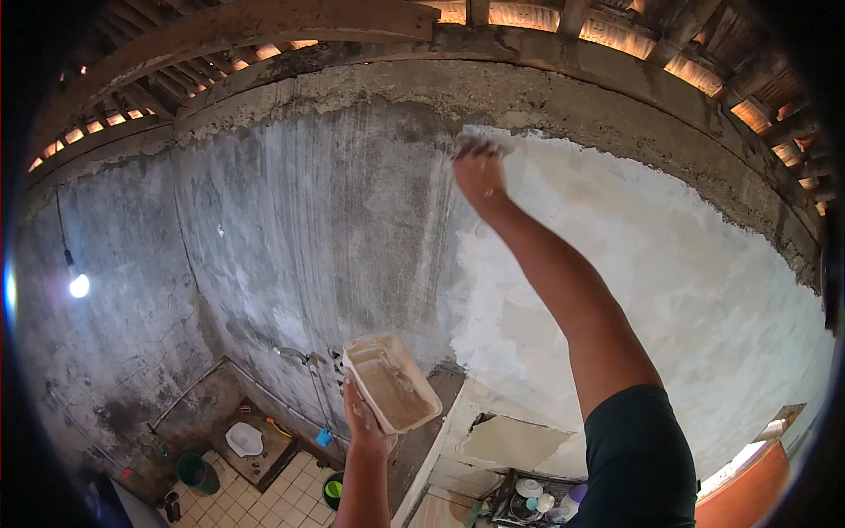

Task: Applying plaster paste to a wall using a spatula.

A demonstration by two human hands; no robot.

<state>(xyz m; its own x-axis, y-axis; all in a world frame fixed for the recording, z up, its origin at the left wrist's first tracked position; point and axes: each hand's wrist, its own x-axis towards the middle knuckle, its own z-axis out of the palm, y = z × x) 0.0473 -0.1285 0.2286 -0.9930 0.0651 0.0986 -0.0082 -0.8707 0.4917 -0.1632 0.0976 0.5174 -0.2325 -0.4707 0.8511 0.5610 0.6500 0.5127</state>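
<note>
My left hand (pixel 363 414) grips a rectangular cream plastic tub (pixel 421 378) from its left side and below. The tub tilts toward me, and wet pale putty coats its inside. High on the wall, my right hand (pixel 480 174) is closed, with smeared fingers, on a thin flat pale scraper (pixel 504 150) that is mostly hidden and blurred. It presses at the upper left edge of the white putty coat (pixel 607 229). Left of that edge the wall is bare grey cement (pixel 370 194).
Rough concrete and a timber roof (pixel 290 22) run above. A lit bulb (pixel 79 284) hangs at left. Below are a squat toilet (pixel 245 439), a green bucket (pixel 198 473), a tap (pixel 295 354) and a tiled floor (pixel 286 493). Dishes (pixel 528 488) sit below the coated wall.
</note>
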